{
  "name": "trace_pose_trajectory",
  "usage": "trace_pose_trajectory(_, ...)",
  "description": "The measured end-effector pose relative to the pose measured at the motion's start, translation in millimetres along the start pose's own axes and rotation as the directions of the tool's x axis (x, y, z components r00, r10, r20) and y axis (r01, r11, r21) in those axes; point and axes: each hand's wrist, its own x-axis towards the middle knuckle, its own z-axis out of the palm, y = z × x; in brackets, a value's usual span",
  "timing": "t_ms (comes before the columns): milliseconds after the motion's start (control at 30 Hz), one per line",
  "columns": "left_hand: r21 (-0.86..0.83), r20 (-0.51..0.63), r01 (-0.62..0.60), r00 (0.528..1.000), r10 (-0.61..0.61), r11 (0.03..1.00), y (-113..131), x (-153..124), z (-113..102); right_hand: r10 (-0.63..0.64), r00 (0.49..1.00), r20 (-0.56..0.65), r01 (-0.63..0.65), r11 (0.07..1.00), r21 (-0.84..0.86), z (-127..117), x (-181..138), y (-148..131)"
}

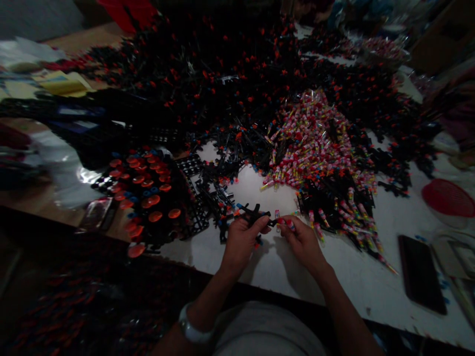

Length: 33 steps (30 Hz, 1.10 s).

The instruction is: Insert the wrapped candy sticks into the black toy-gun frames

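My left hand (239, 242) is closed around a small black toy gun (253, 212) with a blue tip, above the white tabletop near its front edge. My right hand (302, 240) pinches a small tube with red and white parts (288, 224) against the rear end of the gun. Whether the two pieces are joined cannot be made out. Just beyond my fingers another small tube (277, 214) shows. To the right lies a heap of pink and yellow labelled tubes (315, 143). Black toy guns with orange parts (222, 148) are scattered in front of my hands.
A big pile of black toy guns (222, 64) covers the back. At left, toy guns with orange discs (154, 200) stand in a black rack (196, 217). A phone (422, 274) and a red mesh basket (447, 198) lie at right. A red bucket (126, 12) stands far back.
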Motion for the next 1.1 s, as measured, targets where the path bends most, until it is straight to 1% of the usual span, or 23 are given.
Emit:
trace_pose_trajectory(67, -0.01, 0.024, -0.025, 0.999, 0.025, 1.0, -0.8, 1.3, -1.5, -0.005, 1.0, 0.023, 0.005, 1.0, 0.0, -3.8, 1.6, -0.1)
trace_pose_trajectory(133, -0.02, 0.057, -0.044, 0.997, 0.045, 0.999, -2.2, 3.0, -3.2, -0.001, 0.997, 0.077, -0.001, 1.0, 0.025, -8.1, 4.0, -0.9)
trace_pose_trajectory(233, -0.024, 0.126, -0.048, 0.991, 0.051, 0.999, -4.9, 5.8, -4.4, 0.032, 0.968, 0.249, -0.066, 0.99, 0.129, -8.7, 5.9, -2.0)
trace_pose_trajectory(267, -0.024, 0.139, -0.041, 0.989, 0.044, 0.999, -5.8, 6.8, -4.2, 0.041, 0.956, 0.289, -0.09, 0.983, 0.16, -6.6, 5.6, -1.9)
trace_pose_trajectory(300, -0.023, 0.145, -0.031, 0.989, 0.034, 0.999, -6.5, 7.7, -3.9, 0.046, 0.951, 0.305, -0.105, 0.978, 0.181, -3.8, 4.6, -1.3)
trace_pose_trajectory(367, 0.001, 0.156, -0.015, 0.988, 0.014, 1.0, -7.0, 9.0, -3.9, 0.055, 0.96, 0.275, -0.108, 0.977, 0.182, 0.7, 1.2, 1.2)
trace_pose_trajectory(433, 0.04, 0.16, -0.038, 0.987, 0.031, 0.998, -5.7, 8.9, -7.3, 0.067, 0.981, 0.182, -0.091, 0.988, 0.127, -1.9, -2.6, 4.8)
trace_pose_trajectory(467, 0.07, 0.146, -0.073, 0.987, 0.062, 0.995, -4.2, 8.1, -11.0, 0.059, 0.994, 0.091, -0.065, 0.995, 0.069, -6.8, -4.0, 6.8)
trace_pose_trajectory(500, 0.113, 0.116, -0.116, 0.988, 0.102, 0.987, -2.4, 6.7, -16.1, 0.029, 0.999, -0.036, -0.029, 0.999, -0.022, -13.6, -4.9, 8.7)
trace_pose_trajectory(533, 0.17, 0.068, -0.158, 0.987, 0.149, 0.973, -0.4, 4.7, -22.4, -0.028, 0.981, -0.191, 0.0, 0.989, -0.147, -21.1, -5.3, 10.3)
trace_pose_trajectory(567, 0.236, 0.008, -0.191, 0.981, 0.194, 0.953, 1.5, 2.3, -29.4, -0.109, 0.936, -0.335, 0.009, 0.958, -0.287, -27.9, -5.1, 11.4)
trace_pose_trajectory(600, 0.304, -0.048, -0.206, 0.972, 0.231, 0.93, 3.1, -0.5, -36.5, -0.197, 0.88, -0.432, 0.0, 0.91, -0.414, -32.4, -4.4, 11.8)
trace_pose_trajectory(633, 0.367, -0.092, -0.202, 0.963, 0.252, 0.908, 4.1, -3.6, -43.2, -0.266, 0.848, -0.458, -0.002, 0.863, -0.506, -33.3, -3.3, 11.3)
trace_pose_trajectory(667, 0.418, -0.125, -0.183, 0.959, 0.256, 0.89, 4.4, -6.9, -48.9, -0.302, 0.855, -0.421, 0.02, 0.832, -0.555, -29.9, -1.6, 9.9)
trace_pose_trajectory(700, 0.464, -0.146, -0.153, 0.958, 0.245, 0.873, 4.0, -10.4, -53.3, -0.308, 0.89, -0.335, 0.073, 0.824, -0.562, -22.1, 0.7, 7.4)
trace_pose_trajectory(733, 0.514, -0.154, -0.116, 0.962, 0.225, 0.85, 2.9, -14.0, -56.2, -0.297, 0.931, -0.211, 0.144, 0.832, -0.535, -10.7, 3.7, 4.1)
trace_pose_trajectory(767, 0.57, -0.148, -0.079, 0.969, 0.197, 0.818, 1.2, -17.7, -57.8, -0.279, 0.957, -0.074, 0.21, 0.848, -0.488, 3.3, 7.5, -0.1)
trace_pose_trajectory(800, 0.629, -0.139, -0.048, 0.975, 0.174, 0.776, -0.8, -21.5, -58.3, -0.258, 0.966, 0.029, 0.242, 0.857, -0.455, 18.4, 11.9, -4.9)
trace_pose_trajectory(833, 0.683, -0.131, -0.027, 0.979, 0.158, 0.73, -3.2, -25.1, -58.1, -0.231, 0.968, 0.095, 0.249, 0.861, -0.443, 33.0, 16.8, -10.1)
trace_pose_trajectory(900, 0.75, -0.117, -0.006, 0.983, 0.142, 0.661, -8.3, -31.8, -57.1, -0.161, 0.977, 0.141, 0.21, 0.849, -0.484, 57.3, 26.6, -20.6)
trace_pose_trajectory(933, 0.755, -0.113, 0.003, 0.986, 0.126, 0.656, -10.8, -34.5, -56.8, -0.122, 0.981, 0.15, 0.183, 0.834, -0.521, 65.9, 30.9, -25.4)
trace_pose_trajectory(1000, 0.717, -0.105, 0.02, 0.991, 0.08, 0.697, -15.4, -38.1, -57.2, -0.058, 0.981, 0.187, 0.159, 0.793, -0.588, 76.1, 36.9, -32.5)
trace_pose_trajectory(1100, 0.617, -0.103, 0.045, 0.994, 0.024, 0.786, -20.2, -38.8, -58.7, -0.005, 0.962, 0.273, 0.18, 0.762, -0.622, 77.5, 39.5, -34.9)
